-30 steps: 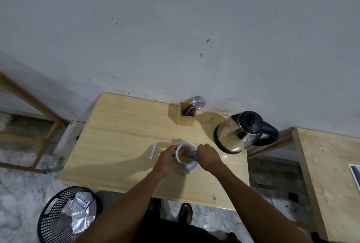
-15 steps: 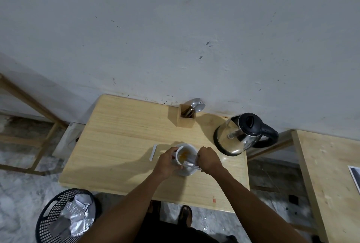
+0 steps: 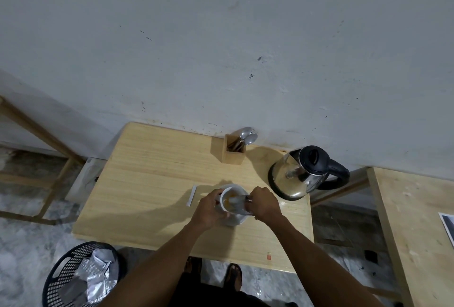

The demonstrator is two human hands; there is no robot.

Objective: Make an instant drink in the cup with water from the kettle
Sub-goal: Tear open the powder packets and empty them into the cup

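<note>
A white cup holding an orange-brown drink stands on a white saucer near the front of the wooden table. My left hand grips the cup's left side. My right hand pinches a spoon whose blurred bowl end is in the drink. The steel kettle with a black lid and handle stands on its base to the right of the cup, lid shut.
A wooden holder with spoons stands at the back by the wall. A white strip of sachet lies left of the cup. A black waste basket with foil wrappers sits on the floor at front left. A second table is on the right.
The spoon has swung round inside the cup, from its right side to the front and back across the middle. My left hand has stayed on the cup.
</note>
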